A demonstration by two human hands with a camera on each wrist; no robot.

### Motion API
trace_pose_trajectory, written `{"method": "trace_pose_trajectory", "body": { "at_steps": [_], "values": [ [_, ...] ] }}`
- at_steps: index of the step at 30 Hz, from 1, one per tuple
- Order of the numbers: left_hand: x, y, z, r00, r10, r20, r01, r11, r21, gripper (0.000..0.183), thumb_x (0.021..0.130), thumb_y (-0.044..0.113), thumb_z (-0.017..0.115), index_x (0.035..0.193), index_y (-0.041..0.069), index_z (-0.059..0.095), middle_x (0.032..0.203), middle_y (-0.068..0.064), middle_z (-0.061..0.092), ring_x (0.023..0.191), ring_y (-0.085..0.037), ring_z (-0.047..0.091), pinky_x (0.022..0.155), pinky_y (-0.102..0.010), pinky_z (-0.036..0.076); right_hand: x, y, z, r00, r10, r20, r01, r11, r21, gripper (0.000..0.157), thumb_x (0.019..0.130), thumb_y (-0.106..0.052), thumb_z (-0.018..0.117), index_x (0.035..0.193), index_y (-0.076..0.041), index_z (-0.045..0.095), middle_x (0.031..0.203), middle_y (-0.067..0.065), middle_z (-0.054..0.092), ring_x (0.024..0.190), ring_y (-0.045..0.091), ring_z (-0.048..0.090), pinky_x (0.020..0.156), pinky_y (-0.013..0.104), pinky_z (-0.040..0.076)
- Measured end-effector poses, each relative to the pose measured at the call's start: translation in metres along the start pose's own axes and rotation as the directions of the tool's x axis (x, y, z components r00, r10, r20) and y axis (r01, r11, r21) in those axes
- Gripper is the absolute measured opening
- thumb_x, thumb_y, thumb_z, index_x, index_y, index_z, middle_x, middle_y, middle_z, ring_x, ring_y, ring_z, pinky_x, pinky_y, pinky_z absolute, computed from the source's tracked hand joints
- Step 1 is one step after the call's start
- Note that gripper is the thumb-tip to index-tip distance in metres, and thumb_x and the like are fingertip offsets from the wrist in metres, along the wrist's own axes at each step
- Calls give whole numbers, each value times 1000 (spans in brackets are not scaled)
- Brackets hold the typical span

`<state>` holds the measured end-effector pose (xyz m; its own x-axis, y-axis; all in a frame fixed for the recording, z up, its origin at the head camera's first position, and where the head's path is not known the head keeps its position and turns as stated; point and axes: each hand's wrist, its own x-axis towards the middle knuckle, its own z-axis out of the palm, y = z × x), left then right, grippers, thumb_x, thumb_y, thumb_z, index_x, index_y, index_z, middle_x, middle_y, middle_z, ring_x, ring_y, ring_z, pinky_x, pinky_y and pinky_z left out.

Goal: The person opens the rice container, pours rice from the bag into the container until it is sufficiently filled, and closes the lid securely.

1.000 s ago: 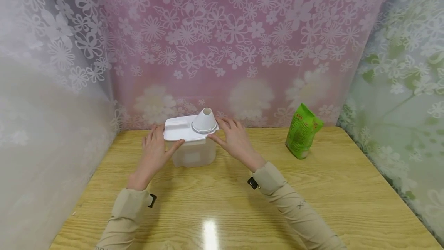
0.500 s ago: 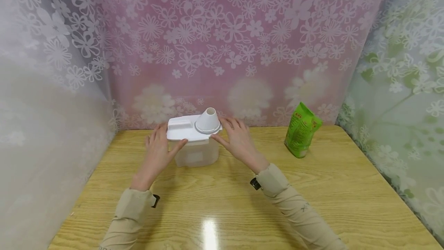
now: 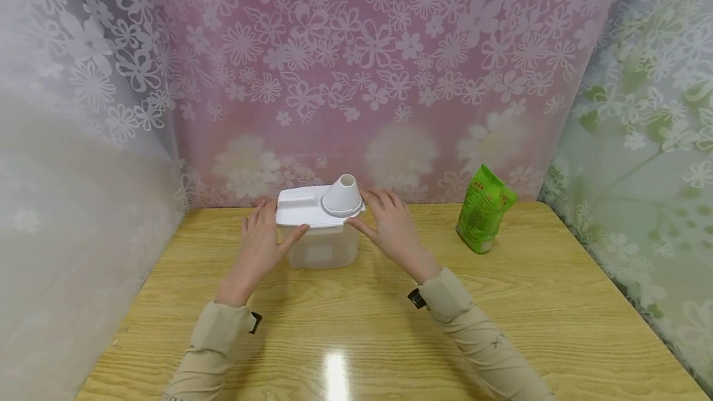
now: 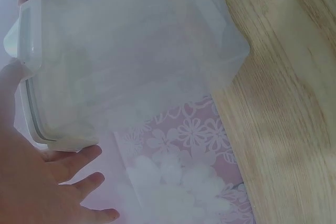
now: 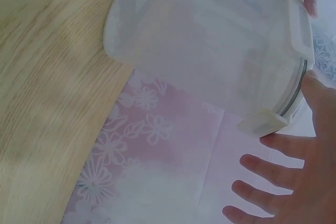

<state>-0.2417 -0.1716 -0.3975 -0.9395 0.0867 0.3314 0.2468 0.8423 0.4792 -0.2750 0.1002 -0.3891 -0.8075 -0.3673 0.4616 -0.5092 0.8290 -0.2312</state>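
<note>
A translucent plastic storage container (image 3: 323,246) stands upright near the back of the table. Its white lid (image 3: 309,218) carries a raised handle on the left and a white cone-shaped cap (image 3: 341,197) on the right. My left hand (image 3: 259,249) grips the lid's left end, thumb along the near edge and fingers around the side. At the opposite end my right hand (image 3: 395,231) holds the lid between thumb and index finger. In the right wrist view, the other fingers (image 5: 262,198) spread free beside a side latch (image 5: 262,123). The container's body looks see-through in both wrist views.
A green printed bag (image 3: 483,212) stands on the wooden table (image 3: 501,314), to the right of the container. A pink floral curtain (image 3: 312,79) hangs right behind the table's back edge, with pale curtains on both sides.
The container has shifted a little to the right, with both hands moving along on its lid ends. The green bag has stayed in place.
</note>
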Motion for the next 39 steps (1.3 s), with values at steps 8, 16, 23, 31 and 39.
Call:
{"method": "trace_pose_trajectory", "body": {
  "at_steps": [8, 16, 23, 31, 39],
  "values": [
    [-1, 7, 2, 1000, -3, 14, 3, 1000, -6, 97, 95, 58, 61, 158, -3, 22, 159, -28, 29, 150, -46, 18, 116, -73, 10, -7, 4, -3, 999, -26, -46, 27, 1000, 6, 69, 94, -50, 66, 148, -9, 52, 144, 17, 54, 132, 40, 48, 107, 60, 41],
    [-1, 11, 6, 1000, 9, 15, -9, 1000, -13, 97, 94, 56, 63, 159, -1, 19, 160, -28, 29, 150, -46, 19, 117, -72, 7, -11, 7, -9, 998, -30, -58, 29, 999, -16, 66, 94, -50, 67, 145, -9, 56, 143, 16, 55, 132, 41, 49, 107, 60, 41],
    [-3, 15, 11, 1000, 18, 6, -18, 1000, -20, 97, 94, 56, 63, 160, 0, 20, 158, -27, 33, 149, -46, 22, 117, -72, 9, -14, 10, -15, 993, -50, -108, 49, 999, -16, 61, 92, -47, 70, 137, -7, 62, 138, 17, 59, 130, 39, 51, 106, 60, 42],
    [-5, 22, 12, 1000, 13, 24, -11, 998, -54, 98, 94, 57, 64, 160, 1, 19, 160, -26, 31, 150, -45, 20, 118, -71, 7, -22, 15, -12, 992, -45, -121, 41, 998, -36, 62, 94, -47, 67, 140, -6, 59, 143, 17, 56, 133, 39, 47, 106, 61, 41],
    [-5, 28, 16, 999, 28, 18, -26, 997, -69, 97, 94, 56, 64, 161, 2, 17, 160, -25, 31, 151, -43, 20, 118, -70, 6, -28, 18, -15, 987, -59, -147, 49, 996, -75, 61, 93, -46, 69, 138, -5, 60, 142, 18, 56, 132, 39, 48, 105, 61, 43]
  ]
}}
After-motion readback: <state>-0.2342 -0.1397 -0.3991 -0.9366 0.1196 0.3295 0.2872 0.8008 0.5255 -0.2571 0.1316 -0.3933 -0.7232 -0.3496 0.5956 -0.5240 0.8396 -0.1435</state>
